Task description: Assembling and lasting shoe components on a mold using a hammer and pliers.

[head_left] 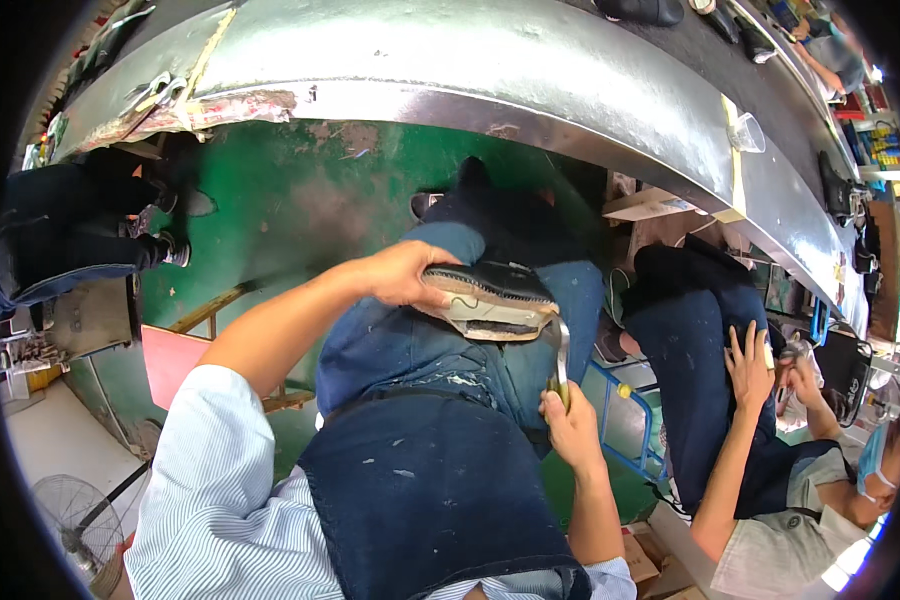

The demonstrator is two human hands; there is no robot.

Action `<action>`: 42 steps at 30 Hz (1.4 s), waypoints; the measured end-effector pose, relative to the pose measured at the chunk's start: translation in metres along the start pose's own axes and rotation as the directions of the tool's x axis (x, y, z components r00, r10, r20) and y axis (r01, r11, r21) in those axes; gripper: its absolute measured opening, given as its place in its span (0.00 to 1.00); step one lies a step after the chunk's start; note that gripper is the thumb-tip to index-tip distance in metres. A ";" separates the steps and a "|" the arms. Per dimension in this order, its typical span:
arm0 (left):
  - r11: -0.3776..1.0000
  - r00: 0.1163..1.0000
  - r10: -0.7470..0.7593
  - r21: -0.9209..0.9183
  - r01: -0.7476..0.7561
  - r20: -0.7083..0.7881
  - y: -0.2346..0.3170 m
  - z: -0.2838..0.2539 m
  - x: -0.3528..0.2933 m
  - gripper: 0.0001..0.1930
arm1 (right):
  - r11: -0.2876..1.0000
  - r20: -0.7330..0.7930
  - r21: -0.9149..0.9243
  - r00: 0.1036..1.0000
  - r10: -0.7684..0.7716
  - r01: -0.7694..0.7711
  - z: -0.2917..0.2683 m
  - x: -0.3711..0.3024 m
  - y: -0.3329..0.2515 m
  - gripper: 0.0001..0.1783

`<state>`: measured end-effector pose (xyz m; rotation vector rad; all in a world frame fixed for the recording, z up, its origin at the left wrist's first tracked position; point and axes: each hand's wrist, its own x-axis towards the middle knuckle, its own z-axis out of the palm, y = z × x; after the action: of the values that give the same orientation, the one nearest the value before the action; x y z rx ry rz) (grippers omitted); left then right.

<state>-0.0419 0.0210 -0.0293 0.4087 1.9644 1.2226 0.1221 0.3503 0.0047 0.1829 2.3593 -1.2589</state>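
A black shoe [494,285] lies on its side above my lap, its pale underside and a dark patch at the heel or toe end facing me. My left hand [407,275] is closed around its left end, thumb on the underside. In my right hand [573,425] is a hand tool [563,352] with a curved metal shank and a yellowish-green handle. The tool's metal tip touches or nearly touches the shoe's right end; I cannot tell which. My dark apron [420,490] and jeans are below.
A long metal-edged bench [470,75] crosses ahead, with black shoes [640,10] on top. A masked co-worker sits at the right, one hand [748,365] on the thigh. A pink board [173,362] and a fan [78,520] stand at the left. Another person's legs [80,235] are further left.
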 end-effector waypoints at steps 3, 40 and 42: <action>0.988 0.991 0.116 0.108 -0.108 -0.067 -0.014 0.008 0.005 0.29 | 0.983 -0.104 0.119 0.987 -0.125 0.137 0.021 0.020 -0.021 0.23; -0.422 0.794 0.502 -0.899 -0.119 -0.341 0.083 -0.003 0.055 0.12 | 0.983 -0.239 0.169 0.971 -0.030 0.072 -0.016 -0.037 0.016 0.12; -0.440 0.731 0.604 -0.898 -0.025 -0.317 0.080 -0.007 0.054 0.13 | 0.975 -0.192 0.187 0.978 -0.085 0.121 -0.022 -0.040 0.005 0.14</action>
<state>-0.0926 0.0888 0.0173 0.2881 -0.3091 2.4814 0.1523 0.3751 0.0296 0.2510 2.4206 -1.5903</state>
